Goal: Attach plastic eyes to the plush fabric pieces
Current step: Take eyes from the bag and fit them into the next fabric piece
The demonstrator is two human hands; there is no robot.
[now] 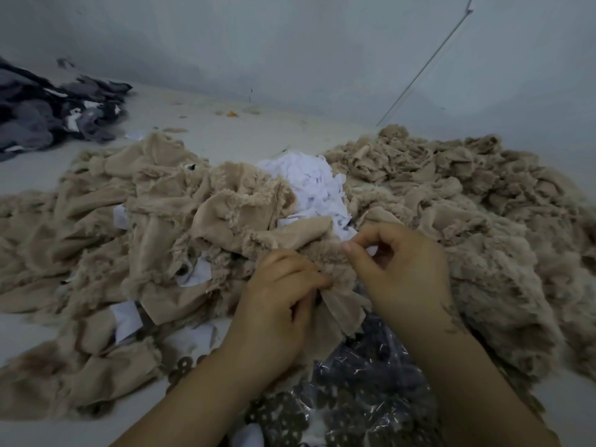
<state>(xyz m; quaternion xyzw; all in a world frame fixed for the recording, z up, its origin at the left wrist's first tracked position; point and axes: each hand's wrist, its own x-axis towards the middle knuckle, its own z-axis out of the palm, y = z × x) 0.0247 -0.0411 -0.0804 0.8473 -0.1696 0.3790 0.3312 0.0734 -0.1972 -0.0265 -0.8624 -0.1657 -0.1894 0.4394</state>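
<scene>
While we are gripping the beige plush piece [325, 269] between heaps with the left hand [283, 295] and pinching its edge with the right hand [400, 266], slack pile is risking an off-mark eye.

I can read no text, label, brand or number anywhere in my view. The white paper slips [309, 188] among the plush fabric pieces [167, 201] look blank from here. The clear plastic bag [364, 391] at the near edge bears no print I can make out.
</scene>
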